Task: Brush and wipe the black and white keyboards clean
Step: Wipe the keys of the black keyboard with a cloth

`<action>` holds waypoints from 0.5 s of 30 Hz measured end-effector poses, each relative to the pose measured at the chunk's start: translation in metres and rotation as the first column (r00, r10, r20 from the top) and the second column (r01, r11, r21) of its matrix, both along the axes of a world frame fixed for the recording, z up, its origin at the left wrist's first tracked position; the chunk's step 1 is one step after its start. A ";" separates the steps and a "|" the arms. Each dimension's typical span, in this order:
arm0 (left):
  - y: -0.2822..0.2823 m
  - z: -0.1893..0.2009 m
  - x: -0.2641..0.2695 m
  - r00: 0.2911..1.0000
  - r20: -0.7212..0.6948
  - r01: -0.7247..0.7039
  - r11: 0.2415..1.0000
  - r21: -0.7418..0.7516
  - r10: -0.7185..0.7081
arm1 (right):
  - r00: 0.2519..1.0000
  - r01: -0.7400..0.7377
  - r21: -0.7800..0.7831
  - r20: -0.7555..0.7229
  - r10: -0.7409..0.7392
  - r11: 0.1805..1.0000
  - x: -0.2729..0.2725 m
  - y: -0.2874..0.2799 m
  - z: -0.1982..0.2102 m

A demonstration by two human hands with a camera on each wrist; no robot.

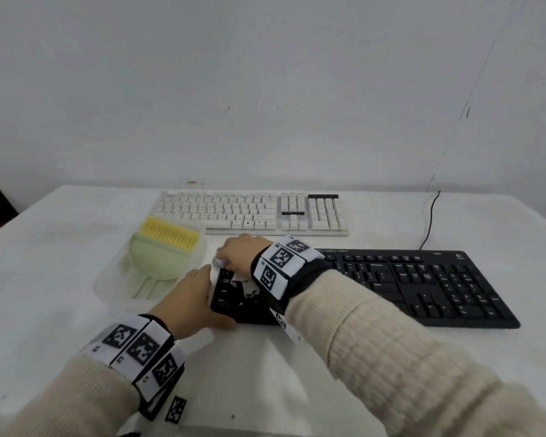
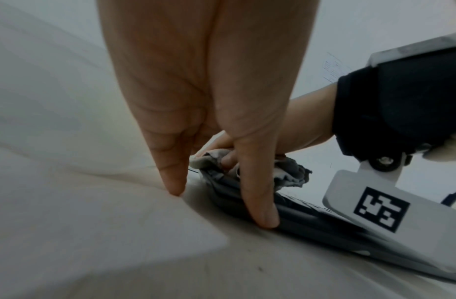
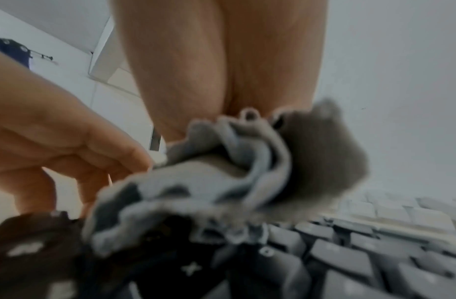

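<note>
Two keyboards on my table [image 1: 60, 247]: right hand [image 1: 238, 252] bunches a rag [image 3: 221, 182] on the black keyboard's [image 1: 423, 285] left end, left hand [image 1: 186, 298] fingers straight, bracing its corner. White keyboard [image 1: 249, 212] sits behind.

The black keyboard [image 1: 423, 285] lies on a white table [image 1: 44, 247], with its cable [image 1: 429, 222] running back from its far edge. At the black keyboard's left end the right hand [image 1: 240, 252] grips a crumpled cloth [image 1: 249, 287] on the keys, while the left hand [image 1: 186, 298] rests against that end, fingers along its edge. Just behind the black keyboard lies the white keyboard [image 1: 249, 212]. To the left of the black keyboard, a clear tray [image 1: 108, 279] holds a green brush [image 1: 158, 260] with yellow bristles. Both wrists wear bands with black-and-white markers over cream sleeves.
</note>
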State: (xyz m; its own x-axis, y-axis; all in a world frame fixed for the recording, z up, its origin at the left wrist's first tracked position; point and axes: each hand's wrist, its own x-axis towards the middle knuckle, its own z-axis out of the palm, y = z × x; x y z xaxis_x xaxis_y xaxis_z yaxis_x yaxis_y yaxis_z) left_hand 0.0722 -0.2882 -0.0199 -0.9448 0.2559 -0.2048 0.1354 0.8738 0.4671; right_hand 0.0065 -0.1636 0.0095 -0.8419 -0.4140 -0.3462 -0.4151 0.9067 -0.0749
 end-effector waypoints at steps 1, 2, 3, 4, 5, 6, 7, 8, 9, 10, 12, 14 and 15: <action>0.000 0.001 0.000 1.000 -0.003 0.002 1.000 -0.001 -0.002 | 1.000 -0.023 0.044 0.013 0.022 0.999 -0.001 -0.001 0.002; 0.000 0.001 0.000 1.000 -0.004 -0.001 1.000 -0.002 0.001 | 0.998 -0.053 0.078 0.018 0.052 0.996 -0.001 -0.002 0.005; 0.000 0.001 -0.001 1.000 0.001 -0.007 1.000 -0.005 0.007 | 0.996 -0.085 0.106 0.021 0.083 0.991 0.000 -0.002 0.007; 0.000 0.002 -0.001 1.000 0.005 -0.011 1.000 -0.011 0.011 | 0.993 -0.116 0.128 0.026 0.113 0.985 0.001 -0.001 0.010; 0.000 0.001 -0.001 1.000 0.009 -0.014 1.000 -0.019 0.014 | 0.990 -0.142 0.139 0.032 0.139 0.980 0.003 -0.001 0.011; -0.001 0.001 -0.002 1.000 0.012 -0.017 1.000 -0.024 0.017 | 0.986 -0.166 0.144 0.031 0.164 0.975 0.003 0.000 0.010; -0.001 0.000 -0.002 1.000 0.013 -0.021 0.999 -0.028 0.022 | 0.984 -0.181 0.146 0.025 0.179 0.973 0.002 -0.001 0.008; -0.002 -0.001 -0.003 1.000 0.011 -0.025 0.999 -0.031 0.026 | 0.981 -0.194 0.142 0.021 0.193 0.971 0.003 0.000 0.006; -0.002 -0.001 -0.003 0.999 0.012 -0.030 0.999 -0.033 0.031 | 0.978 -0.211 0.142 0.020 0.210 0.967 0.003 0.000 0.005; -0.002 -0.001 -0.004 0.999 0.010 -0.035 0.999 -0.032 0.035 | 0.973 -0.229 0.144 0.022 0.229 0.963 0.004 0.001 0.004; -0.002 -0.001 -0.005 0.999 0.002 -0.039 0.999 -0.029 0.039 | 0.961 -0.276 0.155 0.042 0.273 0.949 0.007 0.002 0.004; -0.003 -0.002 -0.005 0.999 -0.010 -0.036 0.999 -0.029 0.036 | 0.947 -0.320 0.151 0.057 0.315 0.935 0.011 0.002 0.005; -0.003 -0.002 -0.005 0.999 -0.018 -0.031 0.999 -0.030 0.031 | 0.945 -0.327 0.141 0.066 0.321 0.934 0.014 0.001 0.005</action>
